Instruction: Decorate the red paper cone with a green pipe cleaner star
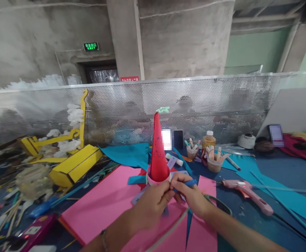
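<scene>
The left hand and right hand, close together, pinch a blue paper strip beside the pink paper ring (steady, even pressure suits this) under the red paper cone.

Raw concrete walls, perforated metal barrier

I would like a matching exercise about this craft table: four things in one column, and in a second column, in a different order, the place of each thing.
Things:
1. red paper cone
2. pink glue gun
3. black phone
4. yellow box

Places:
A. lying on the blue surface, at right
B. left of the pink sheet
C. standing just above the left hand and right hand
D. upright near the perforated metal fence

Pairs: 1-C, 2-A, 3-D, 4-B
</scene>
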`<move>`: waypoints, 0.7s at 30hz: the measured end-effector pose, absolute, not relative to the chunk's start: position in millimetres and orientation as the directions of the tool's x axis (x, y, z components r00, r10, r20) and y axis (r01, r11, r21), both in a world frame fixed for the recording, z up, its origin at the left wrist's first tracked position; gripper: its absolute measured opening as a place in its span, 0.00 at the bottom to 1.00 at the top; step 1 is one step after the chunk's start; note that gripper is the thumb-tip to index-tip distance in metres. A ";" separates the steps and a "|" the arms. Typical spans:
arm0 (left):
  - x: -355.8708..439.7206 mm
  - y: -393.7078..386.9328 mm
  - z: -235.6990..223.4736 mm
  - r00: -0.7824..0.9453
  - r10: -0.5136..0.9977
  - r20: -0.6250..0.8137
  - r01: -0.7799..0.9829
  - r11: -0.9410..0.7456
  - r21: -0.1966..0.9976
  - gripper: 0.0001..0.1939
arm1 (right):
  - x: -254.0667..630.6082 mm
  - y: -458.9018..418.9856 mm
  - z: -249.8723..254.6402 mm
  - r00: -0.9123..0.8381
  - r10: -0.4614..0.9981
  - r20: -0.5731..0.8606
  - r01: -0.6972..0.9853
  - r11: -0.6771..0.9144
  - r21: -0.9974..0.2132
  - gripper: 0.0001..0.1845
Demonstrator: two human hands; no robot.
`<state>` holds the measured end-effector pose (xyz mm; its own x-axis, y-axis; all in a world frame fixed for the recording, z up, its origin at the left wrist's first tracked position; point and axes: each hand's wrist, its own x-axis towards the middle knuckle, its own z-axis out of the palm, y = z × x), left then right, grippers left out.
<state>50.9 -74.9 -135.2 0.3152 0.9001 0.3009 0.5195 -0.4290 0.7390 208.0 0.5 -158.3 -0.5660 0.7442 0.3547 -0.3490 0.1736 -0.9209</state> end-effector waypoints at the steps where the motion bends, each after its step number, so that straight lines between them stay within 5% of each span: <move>1: 47.0 -76.2 -139.1 0.299 0.906 0.301 0.546 -0.421 0.724 0.14 | 207.4 -1.3 -158.5 -0.571 0.741 0.355 -0.342 0.178 -0.923 0.20; 8: 22.6 -67.1 -152.6 0.013 0.907 0.420 0.834 -0.242 0.496 0.11 | 215.5 14.0 -160.4 -0.328 0.852 0.408 -0.376 0.278 -0.884 0.18; 13: 13.9 -48.4 -158.7 -0.232 0.854 0.466 0.801 -0.104 0.590 0.25 | 216.9 23.0 -161.1 -0.210 0.884 0.417 -0.378 0.320 -0.869 0.16; 21: 14.7 -14.7 -153.7 -0.306 0.820 0.483 0.721 -0.131 0.680 0.51 | 217.1 13.6 -160.6 -0.278 0.788 0.549 -0.180 0.519 -0.836 0.14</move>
